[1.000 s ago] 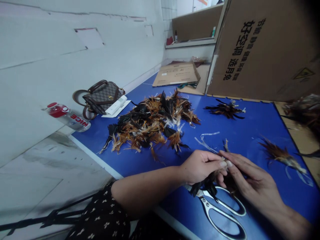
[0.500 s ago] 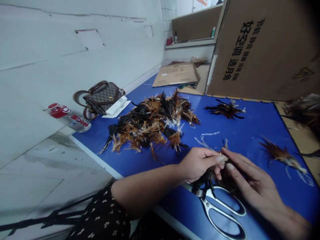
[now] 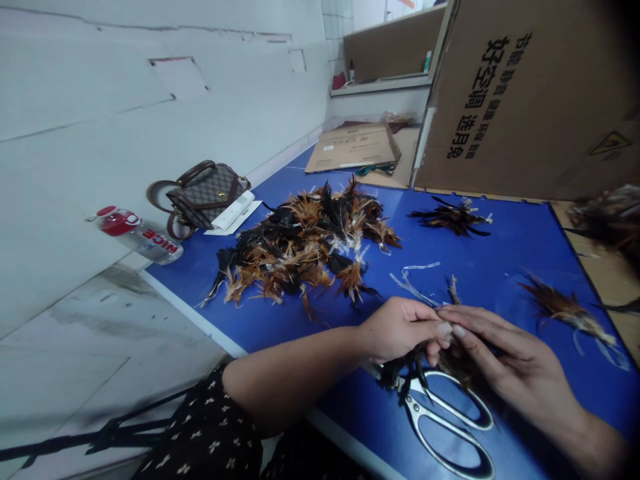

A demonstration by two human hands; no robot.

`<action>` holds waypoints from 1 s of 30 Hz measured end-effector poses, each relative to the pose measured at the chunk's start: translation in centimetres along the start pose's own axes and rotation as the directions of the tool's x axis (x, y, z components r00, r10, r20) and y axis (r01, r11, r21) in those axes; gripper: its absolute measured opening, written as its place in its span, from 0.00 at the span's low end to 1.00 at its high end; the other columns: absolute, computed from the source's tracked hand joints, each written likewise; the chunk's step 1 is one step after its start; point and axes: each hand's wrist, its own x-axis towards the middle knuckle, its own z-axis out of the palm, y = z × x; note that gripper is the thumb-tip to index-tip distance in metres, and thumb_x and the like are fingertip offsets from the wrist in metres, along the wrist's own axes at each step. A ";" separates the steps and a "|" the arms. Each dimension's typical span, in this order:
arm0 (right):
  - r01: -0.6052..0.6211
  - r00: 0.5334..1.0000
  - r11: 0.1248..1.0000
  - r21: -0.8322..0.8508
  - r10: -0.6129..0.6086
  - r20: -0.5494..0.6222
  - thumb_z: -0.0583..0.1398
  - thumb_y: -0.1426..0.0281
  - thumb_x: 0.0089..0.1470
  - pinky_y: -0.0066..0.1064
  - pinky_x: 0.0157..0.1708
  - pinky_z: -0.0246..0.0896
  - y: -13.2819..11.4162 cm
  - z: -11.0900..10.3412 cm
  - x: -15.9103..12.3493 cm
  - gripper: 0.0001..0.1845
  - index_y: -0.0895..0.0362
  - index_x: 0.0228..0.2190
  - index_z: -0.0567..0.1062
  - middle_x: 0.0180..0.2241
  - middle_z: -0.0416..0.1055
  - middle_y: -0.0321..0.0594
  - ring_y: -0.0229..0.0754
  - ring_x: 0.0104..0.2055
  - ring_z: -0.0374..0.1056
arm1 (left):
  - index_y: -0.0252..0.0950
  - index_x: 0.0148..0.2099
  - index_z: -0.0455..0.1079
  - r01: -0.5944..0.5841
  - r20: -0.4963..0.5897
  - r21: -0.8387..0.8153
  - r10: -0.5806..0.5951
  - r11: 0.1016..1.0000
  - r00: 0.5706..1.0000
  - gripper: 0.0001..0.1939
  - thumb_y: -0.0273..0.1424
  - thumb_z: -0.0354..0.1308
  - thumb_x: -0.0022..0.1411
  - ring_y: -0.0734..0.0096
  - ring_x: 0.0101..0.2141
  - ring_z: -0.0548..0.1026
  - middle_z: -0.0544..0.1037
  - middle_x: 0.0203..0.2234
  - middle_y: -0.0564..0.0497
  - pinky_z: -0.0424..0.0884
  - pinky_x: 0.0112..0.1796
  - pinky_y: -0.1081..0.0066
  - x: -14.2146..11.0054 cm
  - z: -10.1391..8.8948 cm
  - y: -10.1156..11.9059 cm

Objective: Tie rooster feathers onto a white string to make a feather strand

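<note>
My left hand [image 3: 403,330] and my right hand [image 3: 505,360] meet over the blue table [image 3: 490,260], fingertips touching. Both pinch a small bundle of dark and brown feathers [image 3: 410,370] that hangs beneath them. Directly under the hands lies a pair of large silver scissors [image 3: 443,420], untouched. A big heap of black and orange feathers [image 3: 305,243] sits beyond my left forearm.
Smaller feather bunches lie at the back [image 3: 453,217] and at the right [image 3: 563,307]. A large cardboard box [image 3: 530,100] stands behind. A patterned handbag [image 3: 200,193] and a red-capped water bottle [image 3: 137,233] rest on the left. Clear strips [image 3: 413,280] lie near the hands.
The hands have shifted slightly and the feather bundle hangs lower beneath them, over the scissors. Everything else is still.
</note>
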 end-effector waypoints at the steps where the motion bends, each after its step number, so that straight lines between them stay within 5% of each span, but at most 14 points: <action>1: -0.023 1.000 1.000 0.019 0.023 -0.001 0.66 0.59 0.74 0.37 0.56 0.84 0.0 0.0 0.1 0.11 0.42 0.48 0.90 0.50 0.89 0.40 0.47 0.52 0.86 | 0.32 0.35 0.78 0.007 0.006 -0.002 -0.007 1.000 1.000 0.35 0.60 0.82 0.48 0.75 0.22 0.74 0.76 0.21 0.54 0.70 0.30 0.70 0.0 0.0 0.0; 9: -0.218 0.975 0.974 0.055 0.220 -0.036 0.65 0.48 0.73 0.31 0.40 0.81 -0.1 0.8 0.2 0.21 0.49 0.37 0.86 0.47 0.87 0.44 0.45 0.42 0.85 | 0.32 0.34 0.80 0.035 0.061 0.089 -0.040 0.995 0.997 0.34 0.59 0.82 0.49 0.72 0.23 0.77 0.78 0.22 0.52 0.73 0.31 0.69 -0.2 -0.4 0.3; 12: -0.337 0.937 0.929 0.155 0.347 -0.042 0.65 0.46 0.72 0.31 0.35 0.80 -0.3 1.2 -0.2 0.20 0.49 0.44 0.85 0.43 0.86 0.43 0.43 0.36 0.81 | 0.32 0.35 0.79 0.019 0.027 0.038 -0.020 0.999 0.999 0.35 0.59 0.84 0.46 0.69 0.24 0.79 0.80 0.24 0.50 0.75 0.32 0.67 -0.1 -0.2 0.5; 16: -0.461 0.868 0.834 0.303 0.494 -0.039 0.67 0.42 0.68 0.34 0.35 0.82 -0.7 1.3 -0.3 0.29 0.48 0.58 0.82 0.42 0.86 0.43 0.44 0.33 0.80 | 0.30 0.41 0.83 -0.230 -0.173 -0.135 0.206 0.964 0.963 0.33 0.56 0.84 0.50 0.65 0.34 0.84 0.85 0.32 0.44 0.79 0.47 0.61 0.2 0.1 1.0; 21: -0.442 0.896 0.879 0.177 0.441 0.045 0.67 0.40 0.67 0.32 0.43 0.80 -1.5 2.0 0.2 0.30 0.50 0.54 0.84 0.44 0.86 0.43 0.47 0.43 0.82 | 0.34 0.40 0.87 -0.459 -0.321 -0.077 0.414 0.885 0.852 0.23 0.48 0.84 0.55 0.59 0.51 0.82 0.87 0.44 0.41 0.72 0.62 0.59 0.4 0.3 1.2; 23: -0.381 0.924 0.910 0.166 0.371 0.090 0.66 0.41 0.69 0.33 0.45 0.79 -2.0 2.6 0.5 0.27 0.51 0.48 0.84 0.43 0.84 0.43 0.48 0.44 0.80 | 0.34 0.38 0.87 -0.418 -0.277 -0.084 0.382 0.904 0.882 0.24 0.49 0.84 0.54 0.62 0.47 0.82 0.86 0.46 0.41 0.76 0.56 0.61 0.3 0.4 0.9; 26: -0.390 0.915 0.895 0.219 0.348 0.206 0.61 0.41 0.73 0.31 0.34 0.73 -2.7 3.1 0.7 0.30 0.53 0.36 0.81 0.31 0.76 0.39 0.43 0.33 0.73 | 0.32 0.37 0.85 -0.323 -0.186 -0.110 0.300 0.940 0.936 0.25 0.50 0.83 0.56 0.67 0.38 0.80 0.85 0.46 0.40 0.77 0.43 0.65 0.2 0.6 0.6; 30: -0.500 0.858 0.830 0.248 0.435 0.274 0.59 0.36 0.71 0.27 0.22 0.57 -2.5 2.3 0.6 0.34 0.53 0.36 0.80 0.24 0.65 0.32 0.37 0.24 0.58 | 0.32 0.38 0.82 -0.418 -0.294 -0.166 0.360 0.893 0.886 0.20 0.45 0.81 0.61 0.64 0.44 0.83 0.85 0.40 0.42 0.77 0.53 0.64 0.0 0.1 2.5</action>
